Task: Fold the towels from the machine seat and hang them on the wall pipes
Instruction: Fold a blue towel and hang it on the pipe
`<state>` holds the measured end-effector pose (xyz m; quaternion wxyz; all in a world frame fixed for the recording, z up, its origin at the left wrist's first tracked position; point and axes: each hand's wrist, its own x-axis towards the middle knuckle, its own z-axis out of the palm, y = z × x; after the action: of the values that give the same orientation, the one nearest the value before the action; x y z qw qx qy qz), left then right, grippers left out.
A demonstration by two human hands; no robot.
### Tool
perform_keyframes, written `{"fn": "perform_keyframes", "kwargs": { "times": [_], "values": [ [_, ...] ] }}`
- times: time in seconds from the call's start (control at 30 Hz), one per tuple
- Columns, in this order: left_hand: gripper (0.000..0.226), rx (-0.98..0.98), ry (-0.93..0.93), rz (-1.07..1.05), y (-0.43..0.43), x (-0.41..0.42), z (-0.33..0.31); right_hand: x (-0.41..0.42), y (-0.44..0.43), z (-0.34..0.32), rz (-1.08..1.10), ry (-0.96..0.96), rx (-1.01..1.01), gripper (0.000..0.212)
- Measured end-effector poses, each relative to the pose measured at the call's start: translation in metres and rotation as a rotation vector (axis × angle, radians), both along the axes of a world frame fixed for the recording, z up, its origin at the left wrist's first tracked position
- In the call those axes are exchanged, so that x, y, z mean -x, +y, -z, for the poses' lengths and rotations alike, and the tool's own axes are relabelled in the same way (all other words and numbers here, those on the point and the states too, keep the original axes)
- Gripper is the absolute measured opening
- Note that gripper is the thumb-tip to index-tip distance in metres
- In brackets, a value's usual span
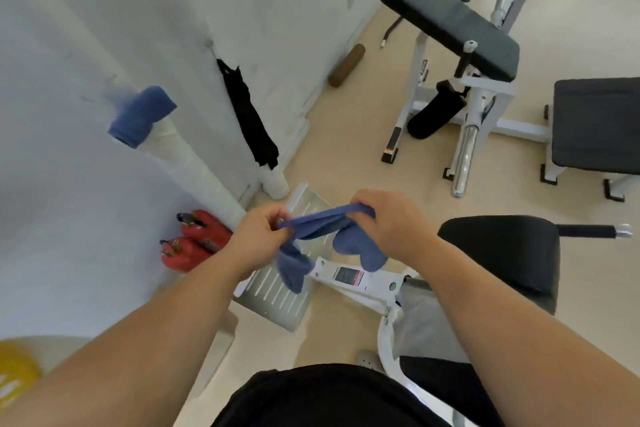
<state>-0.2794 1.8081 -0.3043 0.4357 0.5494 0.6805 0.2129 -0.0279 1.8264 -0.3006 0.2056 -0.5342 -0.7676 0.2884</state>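
Presently we hold a blue towel (322, 222) stretched between both hands, right of the white wall pipe (194, 166) and lower in view. Our left hand (259, 236) pinches one end; our right hand (388, 222) grips the other, fingers curled round the cloth, with loose folds hanging beneath. A second blue towel (142, 116) drapes over the pipe's upper end. Two red fire extinguishers (194, 243) sit by the pipe's foot; the black machine seat (502, 253) is far right of it.
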Motion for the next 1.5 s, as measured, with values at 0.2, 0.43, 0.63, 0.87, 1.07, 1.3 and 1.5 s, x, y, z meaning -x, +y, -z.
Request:
{"fn": "perform_keyframes", "kwargs": {
  "times": [0.2, 0.43, 0.63, 0.87, 1.07, 1.3, 1.5],
  "values": [
    [0.006, 0.025, 0.187, -0.237, -0.038, 0.092, 0.019, 0.091, 0.009, -0.032, -0.054, 0.234, 0.026, 0.018],
    [0.013, 0.107, 0.160, -0.469, -0.090, 0.193, 0.045, 0.186, 0.010, -0.050, 0.135, 0.250, 0.042, 0.015],
    [0.018, 0.039, -0.103, -0.564, -0.133, 0.277, 0.040, 0.253, -0.014, -0.033, 0.216, 0.060, 0.195, 0.022],
    [0.015, -0.185, -0.060, -0.276, -0.149, 0.296, -0.007, 0.337, -0.089, -0.034, -0.280, 0.063, 0.266, 0.038],
    [0.019, -0.311, -0.047, -0.163, -0.156, 0.306, -0.026, 0.374, -0.100, -0.034, -0.412, 0.100, 0.143, 0.008],
    [0.005, -0.177, -0.131, -0.370, -0.166, 0.317, -0.006, 0.372, -0.056, -0.035, -0.144, 0.128, 0.041, 0.012],
    [0.024, -0.090, -0.108, -0.546, -0.160, 0.302, 0.002, 0.346, -0.002, -0.039, -0.025, 0.214, 0.109, 0.014]
  ]
}}
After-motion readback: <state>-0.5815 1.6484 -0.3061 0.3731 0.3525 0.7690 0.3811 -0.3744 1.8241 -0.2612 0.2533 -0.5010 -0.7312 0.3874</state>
